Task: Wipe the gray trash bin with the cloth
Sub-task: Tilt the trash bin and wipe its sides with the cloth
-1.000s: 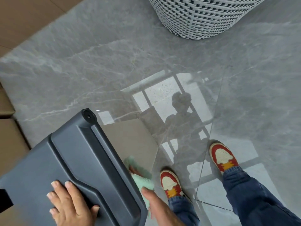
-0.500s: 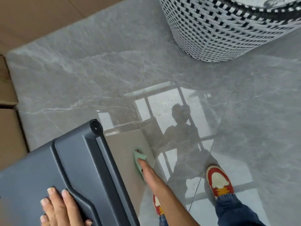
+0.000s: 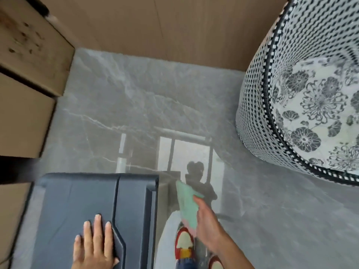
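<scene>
The gray trash bin (image 3: 81,199) fills the lower left, its dark lid facing up at me. My left hand (image 3: 94,245) lies flat on the lid, fingers spread, pressing near a raised ridge. A light green cloth (image 3: 187,204) hangs to the right of the bin, apart from its side wall. My right hand (image 3: 208,228) grips the cloth's lower end. The bin's right side wall (image 3: 162,200) shows only as a narrow strip, and its lower part is hidden.
A black-and-white woven pouf (image 3: 295,105) with a floral top stands at the right. Brown cardboard boxes (image 3: 25,78) stack along the left. A wooden wall panel (image 3: 165,26) closes the back. My red and white shoes (image 3: 183,243) stand on the glossy gray tile floor (image 3: 272,210) beside the bin.
The view has tilted up and the bin now sits squarer to me. My right hand has lifted the cloth off the bin's side and out to the right. My left hand stays on the lid.
</scene>
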Motion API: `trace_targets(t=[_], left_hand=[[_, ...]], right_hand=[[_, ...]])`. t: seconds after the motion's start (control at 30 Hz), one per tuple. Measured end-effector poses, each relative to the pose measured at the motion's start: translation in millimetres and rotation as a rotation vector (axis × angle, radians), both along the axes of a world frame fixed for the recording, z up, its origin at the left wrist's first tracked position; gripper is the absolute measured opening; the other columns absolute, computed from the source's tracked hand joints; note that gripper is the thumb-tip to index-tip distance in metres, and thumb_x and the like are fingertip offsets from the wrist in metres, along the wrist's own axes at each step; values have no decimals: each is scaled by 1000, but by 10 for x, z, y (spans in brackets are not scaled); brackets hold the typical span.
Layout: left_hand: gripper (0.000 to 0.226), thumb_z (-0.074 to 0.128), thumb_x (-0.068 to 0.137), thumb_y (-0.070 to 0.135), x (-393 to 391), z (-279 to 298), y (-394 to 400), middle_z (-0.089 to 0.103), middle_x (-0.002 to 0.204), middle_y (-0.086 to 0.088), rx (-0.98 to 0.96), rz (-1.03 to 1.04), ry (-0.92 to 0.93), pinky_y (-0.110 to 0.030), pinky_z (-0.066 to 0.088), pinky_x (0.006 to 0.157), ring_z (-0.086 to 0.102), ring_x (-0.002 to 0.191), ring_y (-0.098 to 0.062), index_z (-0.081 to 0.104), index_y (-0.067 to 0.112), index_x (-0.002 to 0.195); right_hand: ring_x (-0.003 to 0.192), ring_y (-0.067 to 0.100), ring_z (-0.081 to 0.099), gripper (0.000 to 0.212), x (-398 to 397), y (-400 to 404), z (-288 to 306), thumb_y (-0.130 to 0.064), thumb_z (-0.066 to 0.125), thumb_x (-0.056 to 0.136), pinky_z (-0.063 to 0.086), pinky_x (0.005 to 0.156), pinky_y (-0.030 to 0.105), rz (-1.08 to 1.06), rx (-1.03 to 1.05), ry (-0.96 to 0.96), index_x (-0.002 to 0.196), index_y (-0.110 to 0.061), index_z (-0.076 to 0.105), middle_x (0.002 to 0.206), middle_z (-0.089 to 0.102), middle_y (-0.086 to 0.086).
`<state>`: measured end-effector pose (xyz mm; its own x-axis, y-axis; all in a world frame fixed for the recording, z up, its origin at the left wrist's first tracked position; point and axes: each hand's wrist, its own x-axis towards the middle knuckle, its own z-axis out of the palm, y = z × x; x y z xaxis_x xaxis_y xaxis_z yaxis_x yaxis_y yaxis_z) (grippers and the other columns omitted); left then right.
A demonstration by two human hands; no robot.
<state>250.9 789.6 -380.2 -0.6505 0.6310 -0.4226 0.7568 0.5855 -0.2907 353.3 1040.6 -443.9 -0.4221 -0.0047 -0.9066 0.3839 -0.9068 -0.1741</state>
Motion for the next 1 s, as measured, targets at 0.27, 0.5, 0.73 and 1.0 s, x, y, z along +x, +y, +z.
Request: trace_targets(t=[0.27,0.5,0.73,1.0], left_hand=[[40,30,86,20,-260,159,100,53,140,-14,108,197,-40,-47,45,89,55,122,-37,55,8,115],[51,24,97,24,-531,533,445,58,129,-26,244,587,-234,-17,21,110,47,130,-31,68,4,113],[110,23,83,78,-1084,376,844,44,130,-48,379,1151,-182,-74,42,87,47,107,-71,52,-21,122],[91,12,83,79,-1273,160,1075,46,128,-48,248,1316,-221,-76,45,65,47,103,-74,34,2,128]], right_hand=[[133,40,49,61,-834,553,413,-49,50,95,31,120,52,255,-7,47,146,-14,47,144,55,19],[118,27,66,56,-1669,954,338,-51,55,84,54,99,38,546,37,98,131,-20,59,122,74,8],[113,-2,52,92,-2373,907,-55,-96,46,60,40,101,26,1096,257,132,141,-52,43,125,55,-24],[145,-1,29,72,-2964,189,-524,-78,38,87,16,122,28,1405,18,455,151,-43,34,151,34,-28]])
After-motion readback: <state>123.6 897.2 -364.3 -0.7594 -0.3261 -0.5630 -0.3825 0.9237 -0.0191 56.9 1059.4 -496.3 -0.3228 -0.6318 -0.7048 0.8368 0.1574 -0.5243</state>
